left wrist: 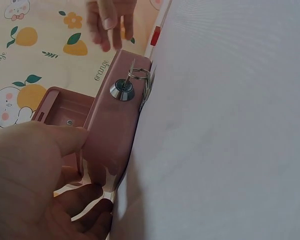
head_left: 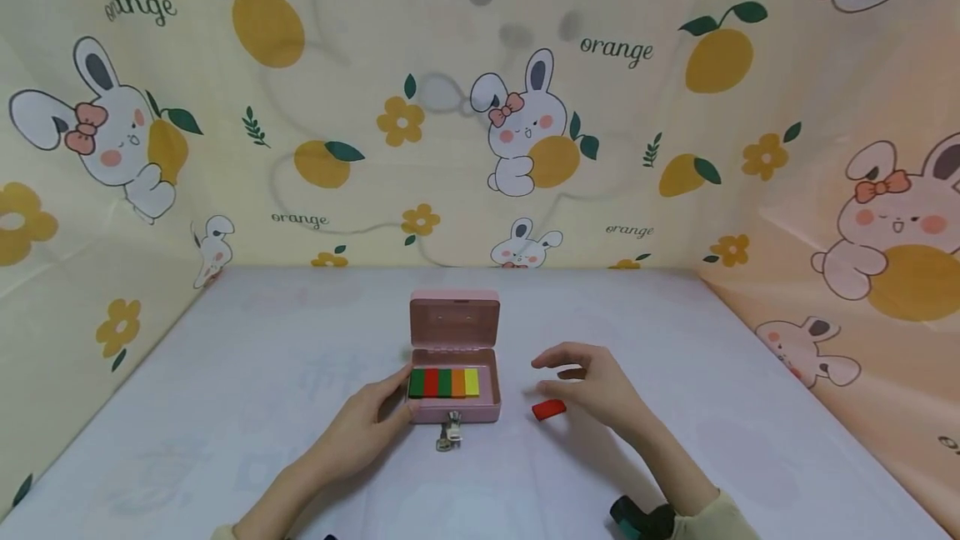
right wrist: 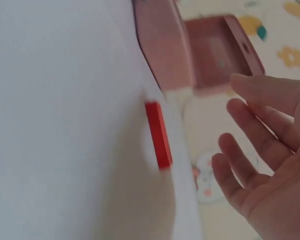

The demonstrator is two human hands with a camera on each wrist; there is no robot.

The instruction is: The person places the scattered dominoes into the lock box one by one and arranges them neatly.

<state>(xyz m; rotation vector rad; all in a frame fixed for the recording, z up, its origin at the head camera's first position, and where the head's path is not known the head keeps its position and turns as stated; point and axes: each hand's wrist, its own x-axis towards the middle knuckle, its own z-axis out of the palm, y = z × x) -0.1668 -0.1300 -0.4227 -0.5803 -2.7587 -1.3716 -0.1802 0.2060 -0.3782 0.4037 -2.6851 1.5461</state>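
Note:
A pink cash box [head_left: 455, 416] stands on the table with its lid [head_left: 454, 322] raised. Inside lies a row of several coloured blocks [head_left: 444, 383] in green, red, orange and yellow. My left hand [head_left: 367, 423] grips the box's left end, its thumb at the front rim and its fingers around the side. In the left wrist view, a key [left wrist: 132, 74] on a ring sits in the lock [left wrist: 122, 90]. My right hand [head_left: 592, 386] hovers over a single red block [head_left: 549, 410] right of the box, fingers loosely bent and holding nothing.
A white cloth [head_left: 262, 390] covers the table. Behind and at the sides hangs a yellow curtain [head_left: 360, 40] printed with rabbits and oranges. A dark wrist device [head_left: 637, 517] shows by the right sleeve [head_left: 716, 521].

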